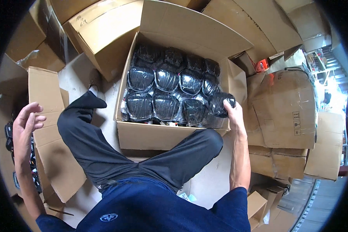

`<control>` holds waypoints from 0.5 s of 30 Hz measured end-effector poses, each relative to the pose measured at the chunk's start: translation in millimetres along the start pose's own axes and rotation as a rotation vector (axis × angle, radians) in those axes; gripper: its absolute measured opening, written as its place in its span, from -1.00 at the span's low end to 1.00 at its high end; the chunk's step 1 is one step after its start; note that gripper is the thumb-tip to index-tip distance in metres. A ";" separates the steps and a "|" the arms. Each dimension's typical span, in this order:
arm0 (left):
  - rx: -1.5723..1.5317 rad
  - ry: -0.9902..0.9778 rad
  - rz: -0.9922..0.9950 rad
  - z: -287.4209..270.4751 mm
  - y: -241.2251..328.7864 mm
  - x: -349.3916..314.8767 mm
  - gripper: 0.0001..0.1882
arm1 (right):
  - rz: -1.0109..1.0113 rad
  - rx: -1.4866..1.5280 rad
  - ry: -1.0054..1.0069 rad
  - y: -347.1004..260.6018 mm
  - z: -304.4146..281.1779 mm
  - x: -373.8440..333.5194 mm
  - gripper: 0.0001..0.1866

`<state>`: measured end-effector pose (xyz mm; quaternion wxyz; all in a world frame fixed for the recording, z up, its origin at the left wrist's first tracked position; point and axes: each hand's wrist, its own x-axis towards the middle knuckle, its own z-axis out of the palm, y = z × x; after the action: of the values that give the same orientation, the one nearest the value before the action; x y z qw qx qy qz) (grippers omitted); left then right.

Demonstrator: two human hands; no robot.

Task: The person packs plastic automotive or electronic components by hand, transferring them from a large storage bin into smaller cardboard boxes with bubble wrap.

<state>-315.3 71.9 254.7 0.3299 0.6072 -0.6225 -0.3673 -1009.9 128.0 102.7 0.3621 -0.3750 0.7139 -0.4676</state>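
Note:
In front of my legs stands an open carton (162,138) with rows of rounded, glossy black items (167,80) wrapped in clear film. My right hand (235,114) grips one film-wrapped black item (218,105) over the carton's near right corner, thumb on its side; the other fingers are mostly hidden behind it. On the far left, my left hand (26,123) is raised with fingers apart, holding nothing. It is nearest to a second open carton (43,91), whose flaps stand up beside my left leg.
Dark objects (27,170) lie in the left carton. Taped cartons (282,112) are stacked at the right, with more brown boxes (104,29) behind. A red object (261,65) sits at the back right. My bent legs (92,135) flank the near side of the middle carton.

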 end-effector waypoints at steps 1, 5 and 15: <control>0.008 -0.050 -0.047 5.2 6.7 -1.2 -0.56 | 0.080 -0.052 -0.042 21.4 -3.3 2.1 -0.57; -0.068 -0.348 -0.014 97.7 27.3 5.5 -0.69 | 0.072 -0.972 -0.040 23.5 -3.0 -5.5 -0.42; 0.168 -0.421 0.814 448.5 65.8 39.7 -0.29 | -0.243 -1.049 -0.087 50.5 10.7 -30.9 -0.30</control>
<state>-735.2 57.2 79.8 0.2630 0.2505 -0.8912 -0.2716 -996.4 165.0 57.2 0.0988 -0.6044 0.7874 -0.0709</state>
